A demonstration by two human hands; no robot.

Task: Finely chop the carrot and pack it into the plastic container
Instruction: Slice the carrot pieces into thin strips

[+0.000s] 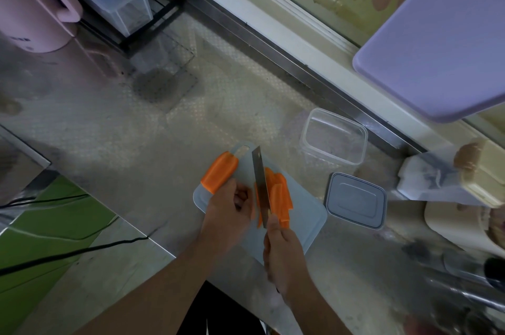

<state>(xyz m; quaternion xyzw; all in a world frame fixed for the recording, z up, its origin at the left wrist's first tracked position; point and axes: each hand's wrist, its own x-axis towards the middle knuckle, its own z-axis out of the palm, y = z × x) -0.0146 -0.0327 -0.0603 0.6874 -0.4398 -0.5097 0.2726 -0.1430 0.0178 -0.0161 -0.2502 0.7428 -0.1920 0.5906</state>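
Two hands are at work on your cutting board (pixel 306 225). The fingers (pixel 243 196) of your left hand (pixel 229 214) are curled inward, knuckles toward the blade, and they press down on the carrot strip beside the knife; how much of it they grip is hidden under the hand. Your right hand (pixel 284 255) is wrapped tightly round the knife handle, which your palm hides, with one finger stretched forward to the base of the blade. The knife (pixel 261 187) runs lengthwise away from you, its edge down among the carrot strips (pixel 278 195), which lie side by side along the middle of the board, some on the right of the blade and a thin one on the left under your fingers. A larger carrot piece (pixel 220 172), still uncut, rests at the far left corner of the board, partly over the handle slot, just beyond your left hand. The clear plastic container (pixel 334 137) stands open on the metal counter (pixel 109 121) beyond the board's right side, near it but apart. Its grey lid (pixel 355 199) lies flat on the counter just right of the board. At the far left stands a pink jug (pixel 30 1), and a purple board (pixel 442 34) leans at the upper right.
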